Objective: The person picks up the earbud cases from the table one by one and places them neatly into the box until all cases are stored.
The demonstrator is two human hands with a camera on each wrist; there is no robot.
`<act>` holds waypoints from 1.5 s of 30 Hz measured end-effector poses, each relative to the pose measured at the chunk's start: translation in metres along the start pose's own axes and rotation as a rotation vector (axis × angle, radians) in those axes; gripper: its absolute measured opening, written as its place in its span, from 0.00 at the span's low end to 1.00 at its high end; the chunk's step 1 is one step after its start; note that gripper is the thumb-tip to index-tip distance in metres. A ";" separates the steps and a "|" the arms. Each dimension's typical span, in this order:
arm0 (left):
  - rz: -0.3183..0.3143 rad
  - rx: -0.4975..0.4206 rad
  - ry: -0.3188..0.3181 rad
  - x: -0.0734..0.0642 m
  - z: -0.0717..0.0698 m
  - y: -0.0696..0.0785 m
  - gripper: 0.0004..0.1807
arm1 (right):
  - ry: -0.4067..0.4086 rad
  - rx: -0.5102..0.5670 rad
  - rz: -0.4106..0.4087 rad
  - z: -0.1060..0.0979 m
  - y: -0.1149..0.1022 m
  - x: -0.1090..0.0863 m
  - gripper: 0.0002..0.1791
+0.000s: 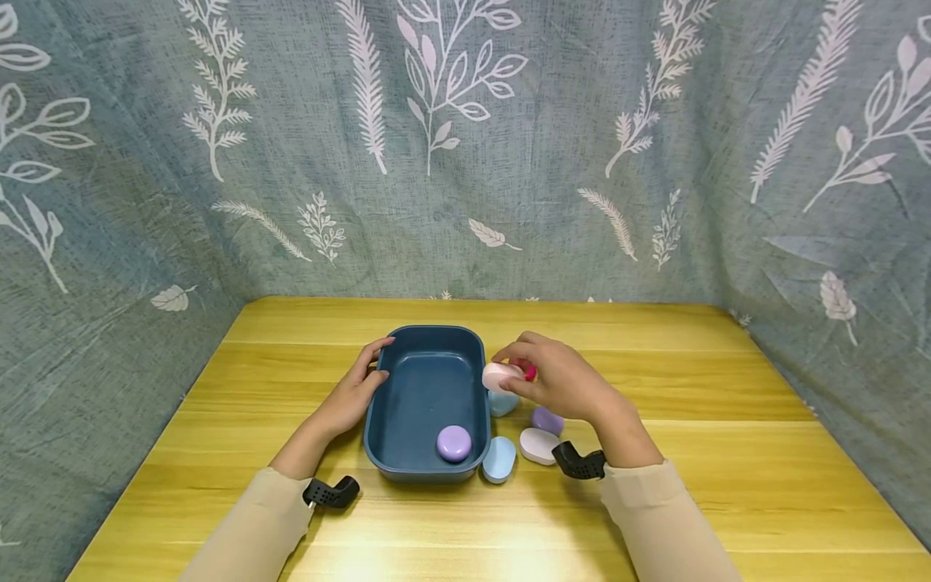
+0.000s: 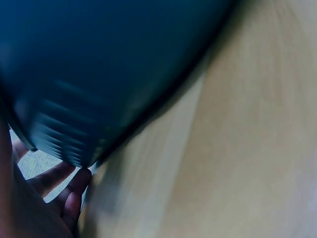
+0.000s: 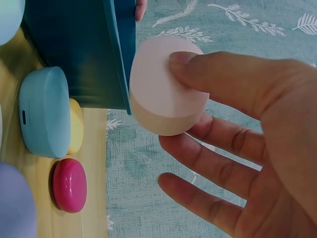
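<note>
Curtain (image 1: pixel 465 218), grey-green, white leaf print; behind the desk.
Desk (image 1: pixel 756 485), yellow wood-grain; carries the items below.
Bin (image 1: pixel 425 380), dark blue, rounded corners; on the desk.
Left hand (image 1: pixel 354 394): fingers spread, touching the bin's left side and rim.
Right hand (image 1: pixel 558 378): thumb and fingers pinch the pale pink piece, beside the bin's right wall.
Pale pink piece (image 3: pixel 161 82), oval; raised off the desk.
White oval (image 1: pixel 538 446), on the desk, near the bin.
Light blue oval (image 1: pixel 499 459), just beside the bin's near right corner.
Blue piece (image 3: pixel 45 113), slotted; right of the bin.
Lilac round (image 1: pixel 454 443), inside the bin, near right corner.
Purple piece (image 1: pixel 547 421), just beyond the white oval.
Yellow piece (image 3: pixel 76 126), partly hidden by the blue piece.
Magenta piece (image 3: pixel 70 185), glossy, smallest.
</note>
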State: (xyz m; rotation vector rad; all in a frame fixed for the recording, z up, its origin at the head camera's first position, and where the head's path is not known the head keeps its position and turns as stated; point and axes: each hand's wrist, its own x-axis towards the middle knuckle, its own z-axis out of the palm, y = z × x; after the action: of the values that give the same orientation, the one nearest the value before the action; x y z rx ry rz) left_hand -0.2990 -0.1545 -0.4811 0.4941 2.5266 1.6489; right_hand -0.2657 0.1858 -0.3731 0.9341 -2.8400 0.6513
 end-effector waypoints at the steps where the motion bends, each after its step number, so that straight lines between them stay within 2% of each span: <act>1: 0.000 0.002 0.001 0.000 0.000 0.000 0.27 | 0.005 0.002 0.001 0.000 -0.001 0.000 0.15; 8: 0.003 0.014 -0.004 -0.001 0.000 0.001 0.26 | 0.032 0.034 -0.001 0.003 -0.005 0.000 0.13; 16: 0.006 0.022 -0.003 -0.001 0.000 0.001 0.26 | 0.061 0.012 -0.028 0.006 -0.008 0.001 0.15; 35: 0.003 0.012 -0.006 -0.002 -0.001 0.004 0.26 | 0.060 0.031 -0.043 0.017 -0.018 0.006 0.15; 41: 0.005 0.022 -0.007 -0.002 -0.001 0.005 0.26 | 0.054 -0.001 -0.061 0.022 -0.021 0.008 0.15; 43: 0.000 0.020 -0.017 -0.005 -0.002 0.015 0.26 | 0.056 -0.021 -0.075 0.024 -0.021 0.009 0.15; 45: 0.002 0.020 -0.017 -0.005 -0.002 0.014 0.26 | 0.060 -0.041 -0.086 0.026 -0.021 0.010 0.15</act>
State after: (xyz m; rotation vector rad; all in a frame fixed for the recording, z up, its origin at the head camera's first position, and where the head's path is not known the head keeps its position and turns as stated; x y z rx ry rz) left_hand -0.2916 -0.1526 -0.4678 0.5103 2.5339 1.6153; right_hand -0.2598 0.1539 -0.3871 1.0056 -2.7336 0.5991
